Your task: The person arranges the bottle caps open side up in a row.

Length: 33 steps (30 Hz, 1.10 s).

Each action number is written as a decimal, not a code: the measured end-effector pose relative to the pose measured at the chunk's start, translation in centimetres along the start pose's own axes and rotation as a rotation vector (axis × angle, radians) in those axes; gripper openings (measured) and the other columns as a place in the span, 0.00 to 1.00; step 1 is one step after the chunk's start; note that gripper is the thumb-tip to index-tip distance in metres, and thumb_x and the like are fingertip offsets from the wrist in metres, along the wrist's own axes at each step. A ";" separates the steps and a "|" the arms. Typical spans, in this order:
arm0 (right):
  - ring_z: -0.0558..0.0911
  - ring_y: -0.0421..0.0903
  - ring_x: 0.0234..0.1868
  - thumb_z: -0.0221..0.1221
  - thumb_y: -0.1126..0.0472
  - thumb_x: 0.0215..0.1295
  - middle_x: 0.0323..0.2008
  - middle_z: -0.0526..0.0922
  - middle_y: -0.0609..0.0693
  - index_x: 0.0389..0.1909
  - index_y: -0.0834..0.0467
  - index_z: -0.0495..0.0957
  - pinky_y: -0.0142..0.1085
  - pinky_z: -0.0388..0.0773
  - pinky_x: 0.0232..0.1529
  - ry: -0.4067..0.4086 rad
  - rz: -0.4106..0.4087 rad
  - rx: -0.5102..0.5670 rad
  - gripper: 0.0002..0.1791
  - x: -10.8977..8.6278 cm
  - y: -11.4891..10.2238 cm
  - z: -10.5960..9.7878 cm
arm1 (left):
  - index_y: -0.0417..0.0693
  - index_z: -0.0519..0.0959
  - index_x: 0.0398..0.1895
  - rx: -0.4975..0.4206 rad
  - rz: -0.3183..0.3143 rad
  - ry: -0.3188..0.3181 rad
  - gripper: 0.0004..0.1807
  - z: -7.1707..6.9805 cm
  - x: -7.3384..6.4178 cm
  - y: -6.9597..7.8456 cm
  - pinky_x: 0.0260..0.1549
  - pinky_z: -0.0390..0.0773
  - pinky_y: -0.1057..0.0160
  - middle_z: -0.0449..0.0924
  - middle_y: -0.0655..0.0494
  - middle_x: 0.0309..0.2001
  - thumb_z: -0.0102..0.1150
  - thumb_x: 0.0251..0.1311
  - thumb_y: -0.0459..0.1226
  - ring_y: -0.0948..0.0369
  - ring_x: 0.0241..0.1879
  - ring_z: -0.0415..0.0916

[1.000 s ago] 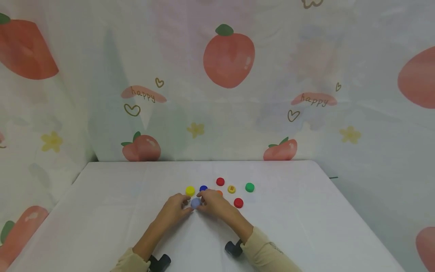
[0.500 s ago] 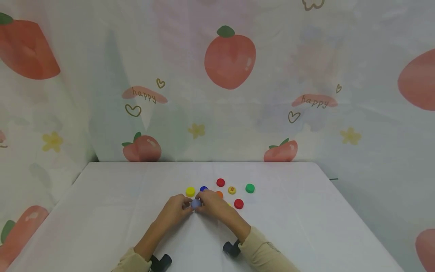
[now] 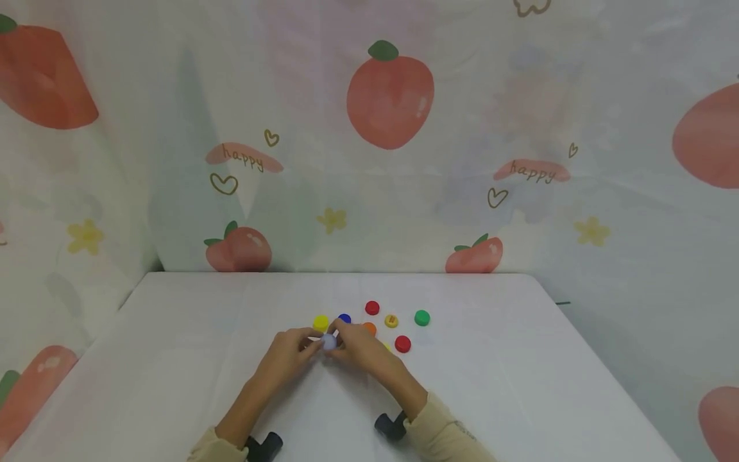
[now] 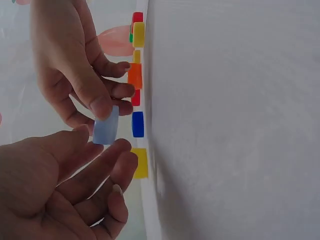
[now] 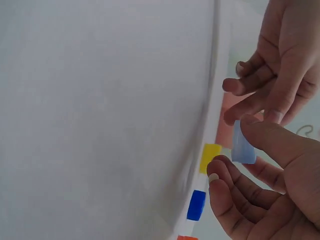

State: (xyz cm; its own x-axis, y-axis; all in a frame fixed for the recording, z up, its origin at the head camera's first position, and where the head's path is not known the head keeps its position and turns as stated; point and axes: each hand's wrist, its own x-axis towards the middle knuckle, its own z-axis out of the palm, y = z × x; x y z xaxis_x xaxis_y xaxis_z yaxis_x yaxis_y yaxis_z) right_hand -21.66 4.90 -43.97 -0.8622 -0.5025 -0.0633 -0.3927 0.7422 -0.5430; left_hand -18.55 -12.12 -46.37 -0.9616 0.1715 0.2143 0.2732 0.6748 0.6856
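Observation:
A light blue round plastic cap (image 4: 106, 129) is between my two hands, raised a little off the white table. My right hand (image 3: 359, 346) pinches it, the thumb lying along its face in the right wrist view. From the other side my left hand (image 3: 287, 353) holds its edge between thumb and fingertips. Just beyond the hands are a yellow cap (image 3: 321, 323) and a dark blue cap (image 3: 344, 318). An orange cap (image 3: 369, 329) is partly hidden behind the right hand, and a second yellow cap (image 3: 387, 347) barely shows beside it.
To the right of the hands lie a red cap (image 3: 403, 344), another red cap (image 3: 372, 308), a small yellow cap with a printed mark (image 3: 391, 321) and a green cap (image 3: 423, 317). A fruit-print cloth (image 3: 392, 212) hangs behind the table (image 3: 190, 359).
The light blue cap has risen off the table and shifted slightly left and away. Left-hand fingers have closed in on its edge; the right hand moves along with it.

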 end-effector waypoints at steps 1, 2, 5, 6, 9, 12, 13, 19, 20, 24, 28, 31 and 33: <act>0.78 0.38 0.31 0.68 0.57 0.55 0.31 0.80 0.45 0.47 0.56 0.73 0.25 0.76 0.34 0.001 -0.004 0.011 0.20 -0.1 -0.1 0.0 | 0.44 0.82 0.43 -0.017 -0.008 0.000 0.11 -0.1 -0.1 0.0 0.29 0.78 0.67 0.83 0.54 0.36 0.62 0.59 0.38 0.64 0.30 0.79; 0.78 0.37 0.30 0.68 0.58 0.55 0.30 0.80 0.44 0.47 0.56 0.73 0.25 0.76 0.33 0.001 -0.009 0.024 0.20 -0.2 -0.2 0.0 | 0.44 0.81 0.43 -0.043 -0.018 0.000 0.11 -0.2 -0.2 0.0 0.28 0.78 0.68 0.83 0.54 0.35 0.63 0.59 0.38 0.64 0.29 0.79; 0.77 0.36 0.30 0.67 0.57 0.56 0.30 0.79 0.43 0.47 0.56 0.72 0.24 0.75 0.33 0.011 -0.033 0.044 0.20 -0.6 -0.5 -0.1 | 0.43 0.81 0.43 -0.126 -0.050 0.003 0.12 -0.5 -0.7 0.1 0.25 0.77 0.69 0.83 0.54 0.34 0.63 0.58 0.39 0.64 0.27 0.79; 0.77 0.36 0.30 0.67 0.57 0.56 0.31 0.79 0.43 0.48 0.56 0.72 0.24 0.75 0.33 0.014 -0.041 0.051 0.20 -0.7 -0.6 -0.1 | 0.43 0.80 0.42 -0.155 -0.063 0.002 0.12 -0.6 -0.8 0.1 0.24 0.77 0.69 0.83 0.54 0.33 0.64 0.58 0.40 0.64 0.26 0.79; 0.77 0.36 0.31 0.67 0.57 0.57 0.31 0.79 0.42 0.48 0.56 0.73 0.24 0.75 0.33 0.021 -0.052 0.062 0.20 -1.1 -1.0 -0.2 | 0.43 0.79 0.42 -0.208 -0.093 -0.010 0.13 -1.1 -1.1 0.3 0.23 0.77 0.68 0.83 0.55 0.32 0.64 0.58 0.41 0.65 0.25 0.78; 0.77 0.36 0.31 0.67 0.57 0.57 0.31 0.79 0.43 0.47 0.55 0.73 0.24 0.76 0.33 0.031 -0.059 0.069 0.19 -1.4 -1.4 -0.4 | 0.43 0.79 0.43 -0.220 -0.108 -0.027 0.13 -1.4 -1.2 0.4 0.23 0.76 0.67 0.83 0.56 0.32 0.63 0.58 0.41 0.65 0.23 0.78; 0.77 0.36 0.31 0.67 0.57 0.57 0.31 0.79 0.43 0.47 0.55 0.73 0.24 0.76 0.32 0.034 -0.061 0.071 0.19 -1.5 -1.5 -0.4 | 0.43 0.79 0.43 -0.218 -0.109 -0.030 0.14 -1.5 -1.3 0.4 0.24 0.76 0.66 0.83 0.56 0.32 0.63 0.58 0.41 0.65 0.23 0.78; 0.77 0.36 0.31 0.67 0.57 0.56 0.30 0.79 0.42 0.46 0.55 0.73 0.24 0.76 0.34 0.031 -0.051 0.107 0.19 -1.8 -1.8 -0.6 | 0.42 0.78 0.44 -0.232 -0.111 -0.037 0.14 -1.8 -1.4 0.6 0.25 0.76 0.66 0.83 0.56 0.33 0.64 0.58 0.40 0.64 0.24 0.78; 0.78 0.36 0.31 0.67 0.57 0.56 0.30 0.79 0.42 0.46 0.55 0.73 0.25 0.76 0.34 0.029 -0.049 0.112 0.18 -1.8 -1.8 -0.6 | 0.42 0.78 0.44 -0.236 -0.112 -0.038 0.15 -1.8 -1.4 0.7 0.25 0.76 0.66 0.83 0.55 0.33 0.64 0.57 0.40 0.64 0.24 0.78; 0.78 0.35 0.32 0.67 0.58 0.56 0.31 0.79 0.42 0.47 0.55 0.73 0.24 0.76 0.34 0.027 -0.063 0.123 0.19 -1.9 -2.0 -0.7 | 0.43 0.78 0.45 -0.250 -0.112 -0.044 0.16 -2.1 -1.6 0.8 0.24 0.76 0.66 0.83 0.55 0.34 0.64 0.57 0.42 0.64 0.25 0.78; 0.78 0.35 0.32 0.66 0.58 0.57 0.32 0.79 0.41 0.48 0.54 0.73 0.24 0.75 0.34 0.025 -0.094 0.146 0.19 -2.3 -2.2 -1.0 | 0.43 0.78 0.46 -0.258 -0.104 -0.062 0.17 -2.5 -1.8 0.9 0.24 0.76 0.66 0.82 0.57 0.34 0.63 0.57 0.43 0.64 0.26 0.78; 0.77 0.35 0.32 0.66 0.56 0.58 0.31 0.78 0.40 0.48 0.53 0.73 0.25 0.75 0.34 0.017 -0.106 0.185 0.18 -2.7 -2.2 -1.3 | 0.42 0.78 0.48 -0.264 -0.091 -0.093 0.21 -2.9 -1.9 0.9 0.26 0.77 0.66 0.82 0.57 0.34 0.63 0.57 0.46 0.64 0.27 0.78; 0.77 0.35 0.32 0.65 0.56 0.59 0.31 0.78 0.39 0.47 0.53 0.73 0.26 0.76 0.34 0.012 -0.117 0.211 0.17 -3.0 -2.3 -1.5 | 0.40 0.79 0.48 -0.273 -0.081 -0.122 0.22 -3.1 -2.0 0.9 0.28 0.77 0.66 0.82 0.56 0.34 0.63 0.57 0.47 0.63 0.27 0.78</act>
State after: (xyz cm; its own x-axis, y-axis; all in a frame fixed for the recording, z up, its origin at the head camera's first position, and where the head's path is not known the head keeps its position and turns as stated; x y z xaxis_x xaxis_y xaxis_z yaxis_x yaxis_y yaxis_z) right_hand -18.67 5.37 -41.31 -0.8188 -0.5738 0.0195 -0.4159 0.5693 -0.7092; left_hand -16.33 -14.13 -44.00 -0.9722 0.2211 0.0776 0.1768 0.4747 0.8622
